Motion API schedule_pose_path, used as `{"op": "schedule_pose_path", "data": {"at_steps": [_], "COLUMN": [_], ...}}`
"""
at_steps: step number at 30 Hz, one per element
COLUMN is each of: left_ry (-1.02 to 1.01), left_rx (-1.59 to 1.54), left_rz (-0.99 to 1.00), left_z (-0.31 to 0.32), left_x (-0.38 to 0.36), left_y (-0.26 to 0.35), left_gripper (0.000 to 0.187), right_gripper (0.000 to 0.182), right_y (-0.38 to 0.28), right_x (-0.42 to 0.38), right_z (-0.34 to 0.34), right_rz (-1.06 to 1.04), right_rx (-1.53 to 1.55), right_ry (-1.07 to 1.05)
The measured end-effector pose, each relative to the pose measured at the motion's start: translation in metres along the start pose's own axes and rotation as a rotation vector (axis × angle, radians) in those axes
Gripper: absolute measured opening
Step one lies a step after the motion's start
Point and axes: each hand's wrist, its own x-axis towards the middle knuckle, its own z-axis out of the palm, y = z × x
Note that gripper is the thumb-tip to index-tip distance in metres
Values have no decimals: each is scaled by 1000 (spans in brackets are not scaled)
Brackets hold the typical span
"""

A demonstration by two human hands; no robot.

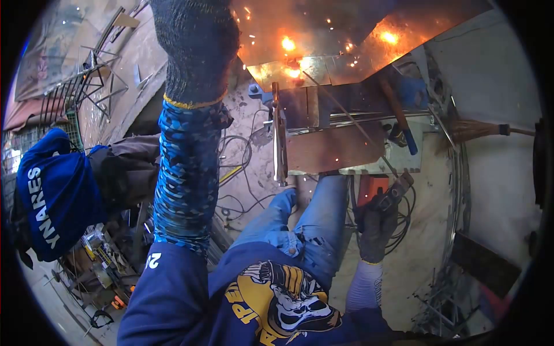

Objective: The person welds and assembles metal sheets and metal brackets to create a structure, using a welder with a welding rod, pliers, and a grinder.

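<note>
the right grip [376, 230], gloved, is closed around a rod holder [398, 189]; a thin rod [349, 127] runs from it to just beside the bright sparks [293, 73] at the near edge of a metal sheet [341, 70]. the left grip [196, 49], also gloved, is left of the sheet, fingers out of sight, so i cannot tell what it holds. pliers [279, 138] are at the sheet's near edge; another person [63, 190] is at far left.
</note>
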Motion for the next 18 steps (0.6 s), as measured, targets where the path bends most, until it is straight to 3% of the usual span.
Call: {"op": "schedule_pose_path", "data": {"at_steps": [1, 2, 4, 5, 6, 8, 9, 18], "left_ry": [273, 275, 388, 152, 151, 34, 36, -10], "left_rx": [-483, -485, -1058, -633, -636, 37, 32, -1327], "left_rz": [-361, -352, -794, -660, -653, 47, 55, -1070], "left_z": [22, 18, 9, 9, 9, 8, 9, -7], "left_x": [-7, -3, 6, 0, -6, -1, 2, 47], "left_y": [16, 17, 22, 8, -2, -3, -2, -6], "left_gripper": [44, 44, 44, 41, 41, 42, 42, 47], "right_gripper": [53, 54, 54, 55, 55, 50, 50, 48], "right_y": [2, 3, 7, 8, 8, 8, 8, -19], "right_x": [-2, -4, -9, -12, -15, -21, -24, -74], "right_z": [-2, -4, -9, -12, -15, -21, -23, -39], "right_rz": [-28, -58, -91, -117, -121, -21, -24, -92], "right_rx": [5, 9, 34, 52, 56, 120, 126, 95], "right_ry": [5, 10, 11, 6, 11, -4, 2, 84]}}
